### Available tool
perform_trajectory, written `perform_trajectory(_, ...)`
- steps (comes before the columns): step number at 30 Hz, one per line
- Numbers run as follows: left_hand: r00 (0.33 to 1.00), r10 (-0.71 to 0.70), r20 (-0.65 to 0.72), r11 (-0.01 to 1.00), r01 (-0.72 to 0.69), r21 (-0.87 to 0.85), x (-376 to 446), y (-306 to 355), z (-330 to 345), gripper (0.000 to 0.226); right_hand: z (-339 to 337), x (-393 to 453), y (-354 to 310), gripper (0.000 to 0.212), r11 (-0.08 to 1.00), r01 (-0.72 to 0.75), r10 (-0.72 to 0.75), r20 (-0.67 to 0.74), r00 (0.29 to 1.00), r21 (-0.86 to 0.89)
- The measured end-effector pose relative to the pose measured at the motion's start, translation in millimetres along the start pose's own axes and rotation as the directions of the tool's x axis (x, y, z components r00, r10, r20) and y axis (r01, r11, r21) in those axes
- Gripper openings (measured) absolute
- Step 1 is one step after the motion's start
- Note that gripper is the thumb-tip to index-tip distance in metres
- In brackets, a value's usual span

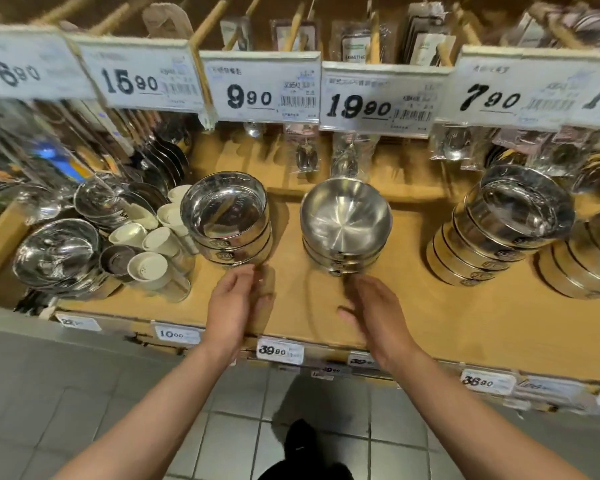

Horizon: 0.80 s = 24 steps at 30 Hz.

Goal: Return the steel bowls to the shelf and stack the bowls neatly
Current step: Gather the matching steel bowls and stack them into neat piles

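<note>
Wooden shelf (413, 306) mid-frame; left hand (234, 306) and right hand (374, 313) hover empty, fingers loose; a nudge could topple the centre bowl stack (345, 223).

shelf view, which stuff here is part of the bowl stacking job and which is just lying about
Part of the job:
- shiny bowl stack
- matte bowl stack
- leaning bowl stack
- wooden shelf
- left hand and right hand, both empty, in front of the stacks

Just lying about:
- white cups
- hanging spoons
- price tags
</note>
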<state>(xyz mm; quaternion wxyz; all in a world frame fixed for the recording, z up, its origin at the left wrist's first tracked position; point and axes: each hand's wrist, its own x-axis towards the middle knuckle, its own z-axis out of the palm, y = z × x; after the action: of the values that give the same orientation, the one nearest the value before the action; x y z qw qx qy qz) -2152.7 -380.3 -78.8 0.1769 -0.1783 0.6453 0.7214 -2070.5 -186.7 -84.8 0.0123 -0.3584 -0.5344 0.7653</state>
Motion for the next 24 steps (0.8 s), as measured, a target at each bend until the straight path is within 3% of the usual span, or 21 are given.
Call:
perform_trajectory(6, 0.97, 0.195, -0.147, 0.976, -0.179, 0.121, 10, 12, -33, 0.014, 46, -15, 7, 0.016, 0.989, 0.035, 0.0, 0.238, 0.971, -0.144)
perform_trajectory(9, 0.953, 0.253, -0.17, 0.954, -0.217, 0.206, 23, 7, -37, 0.025, 77, -1, 10, 0.039, 0.991, 0.047, -0.013, 0.261, 0.965, -0.127)
perform_trajectory(12, 0.936, 0.343, -0.073, 0.915, -0.316, 0.251, 38, 4, -36, 0.034, 110, 23, 14, 0.058, 0.994, 0.062, -0.038, 0.26, 0.965, -0.087)
perform_trajectory(18, 0.913, 0.406, -0.039, 0.892, -0.386, 0.236, 63, 8, -31, 0.049, 150, 49, 10, 0.039, 0.968, 0.222, -0.246, 0.272, 0.93, 0.116)
perform_trajectory(24, 0.909, 0.415, -0.02, 0.892, -0.403, 0.202, 79, 12, -29, 0.047, 163, 58, -6, 0.039, 0.949, 0.202, -0.258, 0.231, 0.938, 0.242)
